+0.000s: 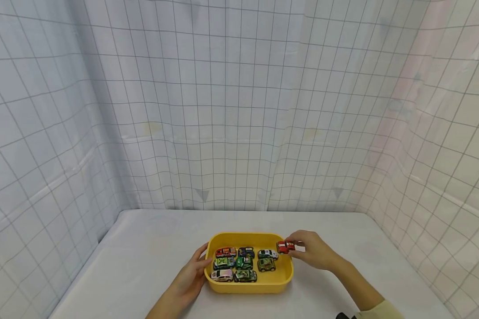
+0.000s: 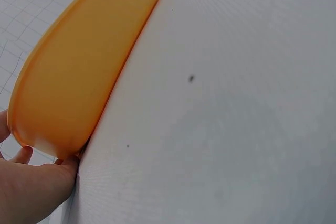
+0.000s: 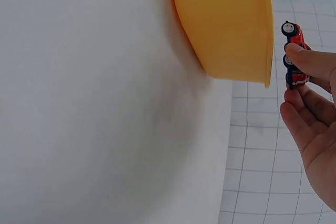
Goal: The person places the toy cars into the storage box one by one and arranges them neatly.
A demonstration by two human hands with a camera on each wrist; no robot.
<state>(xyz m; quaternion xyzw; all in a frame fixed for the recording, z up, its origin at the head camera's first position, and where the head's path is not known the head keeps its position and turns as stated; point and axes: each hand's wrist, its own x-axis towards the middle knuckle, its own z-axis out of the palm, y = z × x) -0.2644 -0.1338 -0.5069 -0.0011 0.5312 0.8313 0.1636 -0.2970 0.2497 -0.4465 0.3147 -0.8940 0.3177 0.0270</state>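
Note:
A yellow plastic bin (image 1: pixel 249 288) sits on the white table, with several small toy cars inside. My left hand (image 1: pixel 189 277) holds the bin's left end, its thumb at the rim; in the left wrist view, fingertips (image 2: pixel 23 155) touch the end wall. My right hand (image 1: pixel 315 250) pinches a red toy car (image 1: pixel 285 247) between thumb and fingers, above the bin's right rim. The right wrist view shows this red car (image 3: pixel 295 56) from its wheel side, raised over the rim level. Beneath and left of it lie a white-and-green car (image 1: pixel 268 254) and a camouflage car (image 1: pixel 266 265).
Rows of cars fill the bin's left part, among them a red-orange car (image 1: pixel 225 252), a dark blue car (image 1: pixel 246 252), a green car (image 1: pixel 244 262) and a white-pink car (image 1: pixel 222 275). White grid-patterned curtains (image 1: pixel 239 110) enclose the table (image 1: pixel 143 248) at back and sides.

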